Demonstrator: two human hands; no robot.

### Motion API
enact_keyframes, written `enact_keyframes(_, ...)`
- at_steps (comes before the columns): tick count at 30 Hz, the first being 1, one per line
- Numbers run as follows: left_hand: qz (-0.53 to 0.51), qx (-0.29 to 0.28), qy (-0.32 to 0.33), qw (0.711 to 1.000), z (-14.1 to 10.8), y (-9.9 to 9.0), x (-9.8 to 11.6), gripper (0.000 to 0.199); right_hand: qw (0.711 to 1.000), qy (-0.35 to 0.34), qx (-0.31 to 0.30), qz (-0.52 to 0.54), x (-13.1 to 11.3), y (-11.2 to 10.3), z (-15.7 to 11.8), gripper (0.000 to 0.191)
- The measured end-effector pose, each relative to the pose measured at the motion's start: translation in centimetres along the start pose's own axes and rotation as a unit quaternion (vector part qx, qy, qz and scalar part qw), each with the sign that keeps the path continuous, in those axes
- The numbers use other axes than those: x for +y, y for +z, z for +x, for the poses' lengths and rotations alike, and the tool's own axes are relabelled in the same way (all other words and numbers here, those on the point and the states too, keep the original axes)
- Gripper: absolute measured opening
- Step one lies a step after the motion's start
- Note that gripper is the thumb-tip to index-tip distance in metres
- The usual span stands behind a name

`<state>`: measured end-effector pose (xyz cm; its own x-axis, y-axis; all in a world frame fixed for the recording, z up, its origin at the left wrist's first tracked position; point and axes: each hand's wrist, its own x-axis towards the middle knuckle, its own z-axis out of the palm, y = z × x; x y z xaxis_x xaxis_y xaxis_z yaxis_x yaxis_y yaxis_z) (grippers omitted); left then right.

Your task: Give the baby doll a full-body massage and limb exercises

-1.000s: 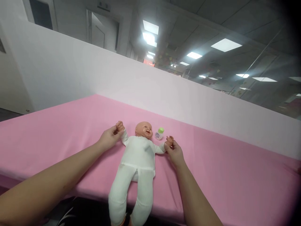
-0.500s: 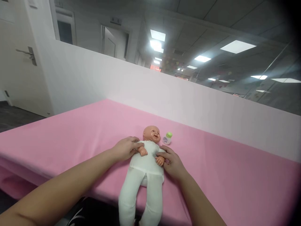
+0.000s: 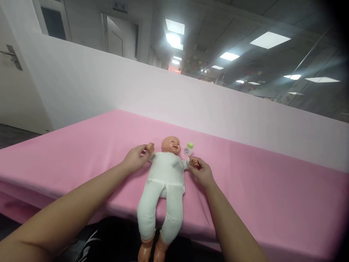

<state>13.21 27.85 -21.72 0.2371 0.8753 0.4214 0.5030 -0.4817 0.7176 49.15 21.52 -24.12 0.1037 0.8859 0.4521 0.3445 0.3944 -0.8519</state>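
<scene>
A baby doll [image 3: 166,169] in a white top and trousers lies on its back on the pink-covered table [image 3: 259,193], its bare feet hanging past the front edge. My left hand [image 3: 135,158] is closed around the doll's arm on the left, near its wrist, holding that arm out and up beside the head. On the other side my right hand [image 3: 203,173] grips the doll's other arm close to its hand, spread outward. A small clear bottle [image 3: 188,149] with a green cap and a printed label stands just right of the doll's head.
Behind the table runs a white wall [image 3: 163,91] with glass above it that shows ceiling lights. A white door [image 3: 16,87] with a metal handle is at the left. My dark clothing [image 3: 114,236] shows below the table's front edge.
Both doll arms have moved from lying over its chest to out at its sides, with my hands on them. The view has tilted down slightly, and the doll's feet now show.
</scene>
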Motion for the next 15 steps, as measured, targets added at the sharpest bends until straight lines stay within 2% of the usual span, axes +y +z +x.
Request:
enact_keyframes(2,-0.072,0.041,-0.091,0.992,0.5,-0.4,-1.0,0.04,0.995,0.065,0.054,0.058,0.8,-1.0,0.4,0.05)
enact_keyframes(4,-0.151,0.075,-0.185,0.968,1.0,-0.7,-1.8,0.043,0.98,0.131,0.101,0.109,1.6,-1.9,0.8,0.06)
enact_keyframes(7,-0.233,0.102,-0.266,0.93,1.6,-1.0,-2.5,0.044,0.953,0.224,0.126,0.159,2.5,-2.9,1.0,0.067)
enact_keyframes(11,-0.244,0.108,-0.274,0.924,1.7,-0.9,-2.7,0.048,0.937,0.283,0.102,0.176,2.5,-3.4,0.9,0.073)
enact_keyframes(13,-0.239,0.104,-0.261,0.929,1.6,-0.9,-2.8,0.051,0.942,0.267,0.103,0.174,2.2,-3.2,0.8,0.075)
enact_keyframes(15,-0.213,0.108,-0.215,0.947,1.3,-0.8,-2.7,0.048,0.958,0.213,0.112,0.155,1.8,-2.8,0.7,0.076)
